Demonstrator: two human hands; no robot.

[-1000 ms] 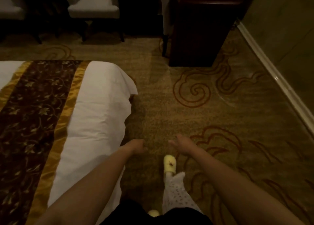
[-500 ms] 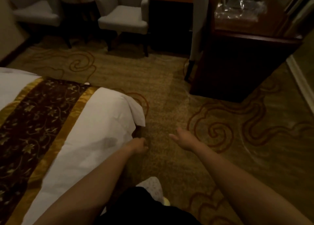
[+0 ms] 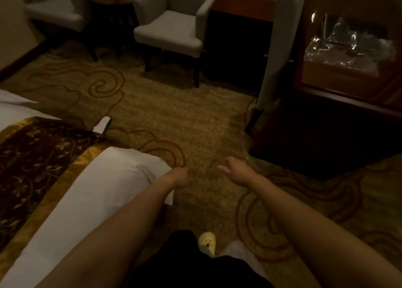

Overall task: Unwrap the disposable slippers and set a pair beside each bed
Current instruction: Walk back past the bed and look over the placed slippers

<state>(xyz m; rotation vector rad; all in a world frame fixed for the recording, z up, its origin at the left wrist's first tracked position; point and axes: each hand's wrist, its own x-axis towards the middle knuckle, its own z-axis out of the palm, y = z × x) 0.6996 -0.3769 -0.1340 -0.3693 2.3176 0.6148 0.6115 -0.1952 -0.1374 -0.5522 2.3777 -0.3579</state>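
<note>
Listing: one bed, smooth white linen, gold-edged brocade runner; beside it left hand clenched, empty; right hand loosely spread, empty; two padded armchairs beyond.

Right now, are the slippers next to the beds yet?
Not yet, as far as shows. No disposable slippers lie on the carpet beside the bed. Both the left hand and right hand are empty. Crinkled clear plastic packets sit on the dark wooden desk, so fetching, unwrapping and placing probably remain.
</note>
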